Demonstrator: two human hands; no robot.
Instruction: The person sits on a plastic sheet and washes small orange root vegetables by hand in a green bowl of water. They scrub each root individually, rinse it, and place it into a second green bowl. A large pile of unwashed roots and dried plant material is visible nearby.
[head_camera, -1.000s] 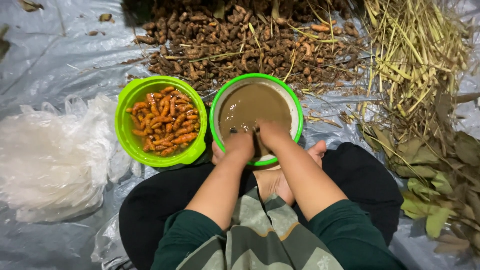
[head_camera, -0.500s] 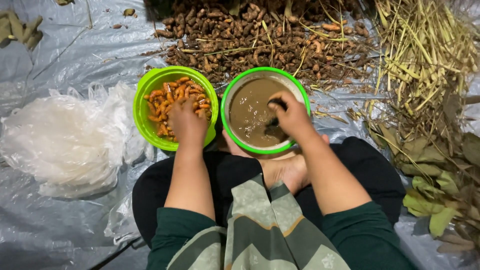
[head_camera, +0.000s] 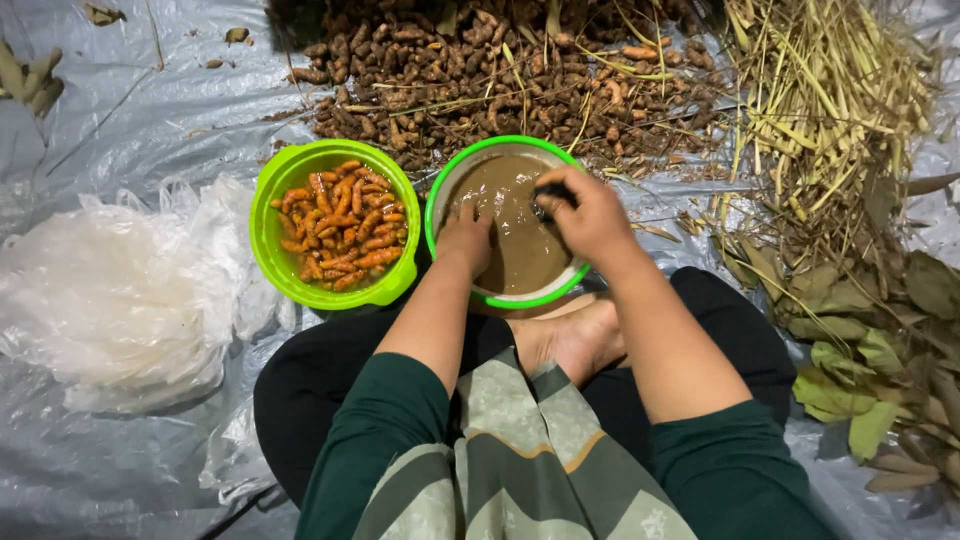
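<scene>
1. Muddy water (head_camera: 515, 215) filled the green-rimmed bowl (head_camera: 500, 141), which sat on the grey sheet (head_camera: 150, 110) just in front of the person's bare foot (head_camera: 570, 335).
2. Head view, what had changed: half a second before, the left hand (head_camera: 468, 238) was over the green bowl (head_camera: 262, 215) of orange roots (head_camera: 340, 225). By this moment it had crossed to the muddy bowl beside it. Both hands were therefore at the same bowl, and the orange roots lay untouched.
3. The left fingers pointed down into the brown water near the rim on the person's side. Their tips were under the surface, so I could not tell whether they were curled or spread, or whether they held anything.
4. The right hand (head_camera: 590, 215) was over the far right part of the bowl. Its fingers were curled tight around a dark lump (head_camera: 548, 197), which was at the water's surface. I could not tell what kind of thing it was.
5. The water lay directly under and around both sets of fingers, and the dark lump was just past the left fingertips.
6. Beyond the fingers lay a heap of brown roots (head_camera: 480, 70). Dry stalks (head_camera: 830, 100) and leaves (head_camera: 880, 350) were off to the right, and a crumpled white plastic bag (head_camera: 110, 300) was well to the left.
</scene>
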